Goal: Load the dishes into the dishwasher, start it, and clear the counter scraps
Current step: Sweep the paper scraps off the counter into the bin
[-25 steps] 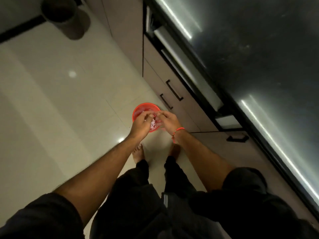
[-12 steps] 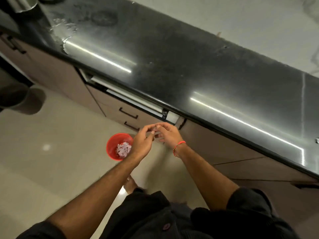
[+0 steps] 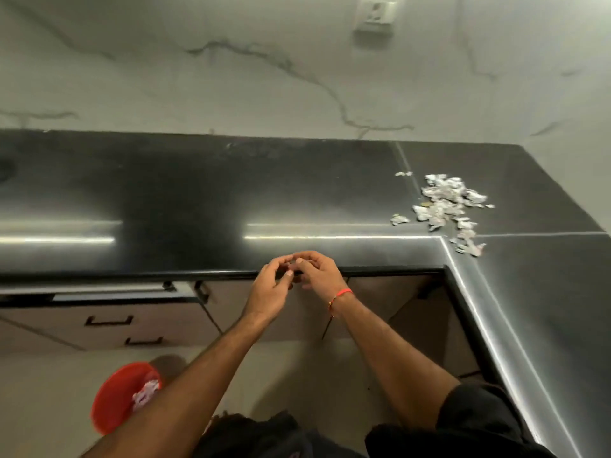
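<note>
A heap of crumpled white scraps [image 3: 444,206] lies on the black counter [image 3: 231,193] near its inner corner at the right. My left hand [image 3: 269,289] and my right hand [image 3: 319,271] are together at the counter's front edge, fingertips touching, fingers loosely curled, nothing visibly held. A red cord circles the right wrist. On the floor at the lower left stands a red bin [image 3: 115,398] with white scraps in it, partly hidden by my left forearm. The dishwasher front [image 3: 82,292] shows under the counter at the left.
The counter turns toward me along the right side [image 3: 545,325]. Drawers with black handles [image 3: 109,320] sit below the counter at the left. A marble wall with a socket plate [image 3: 375,16] rises behind. Pale floor tiles [image 3: 281,375] lie below.
The view has swung up from the floor and bin to the counter. Both hands rose from over the red bin to the counter's front edge, staying together.
</note>
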Action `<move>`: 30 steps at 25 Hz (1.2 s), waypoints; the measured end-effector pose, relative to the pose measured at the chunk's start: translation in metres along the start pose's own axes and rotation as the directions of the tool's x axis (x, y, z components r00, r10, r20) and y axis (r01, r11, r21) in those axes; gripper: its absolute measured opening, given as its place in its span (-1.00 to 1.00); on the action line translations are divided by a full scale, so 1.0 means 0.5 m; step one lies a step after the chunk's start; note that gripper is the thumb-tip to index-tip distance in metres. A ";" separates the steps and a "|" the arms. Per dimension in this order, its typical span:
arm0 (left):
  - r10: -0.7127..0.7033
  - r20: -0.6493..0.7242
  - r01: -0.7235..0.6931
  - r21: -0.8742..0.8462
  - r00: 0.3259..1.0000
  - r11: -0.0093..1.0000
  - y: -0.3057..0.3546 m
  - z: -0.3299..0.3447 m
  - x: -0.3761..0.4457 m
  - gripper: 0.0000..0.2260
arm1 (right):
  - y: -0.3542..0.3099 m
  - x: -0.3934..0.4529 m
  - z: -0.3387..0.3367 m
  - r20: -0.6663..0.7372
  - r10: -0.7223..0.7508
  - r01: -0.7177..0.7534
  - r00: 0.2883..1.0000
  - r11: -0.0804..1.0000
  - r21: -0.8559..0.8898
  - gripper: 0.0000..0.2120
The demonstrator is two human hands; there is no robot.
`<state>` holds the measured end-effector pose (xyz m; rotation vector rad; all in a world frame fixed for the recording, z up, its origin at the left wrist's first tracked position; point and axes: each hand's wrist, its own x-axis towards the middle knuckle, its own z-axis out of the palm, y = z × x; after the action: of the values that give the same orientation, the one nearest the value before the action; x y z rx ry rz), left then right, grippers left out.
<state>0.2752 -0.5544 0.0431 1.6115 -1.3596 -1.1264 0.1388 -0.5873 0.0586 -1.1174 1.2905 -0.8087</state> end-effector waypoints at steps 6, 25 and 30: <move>0.142 0.258 -0.164 0.064 0.956 0.984 0.168 0.221 0.120 -0.65 | -0.031 0.029 -0.264 -0.315 -0.046 0.067 0.948 0.996 0.056 -0.88; 0.037 0.548 -0.359 0.494 0.836 0.792 0.238 0.552 0.478 -0.26 | 0.092 0.091 -0.746 -0.862 0.111 -0.407 0.494 0.906 -0.117 -0.37; -0.063 0.475 -0.313 0.668 0.878 0.675 0.233 0.601 0.517 -0.14 | 0.138 0.091 -0.835 -0.810 0.202 -0.631 0.550 0.736 -0.246 -0.13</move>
<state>-0.0322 -0.8278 0.0050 1.7765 -2.4580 -0.9540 -0.2730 -0.6835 0.0092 -0.7729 2.5145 -0.5297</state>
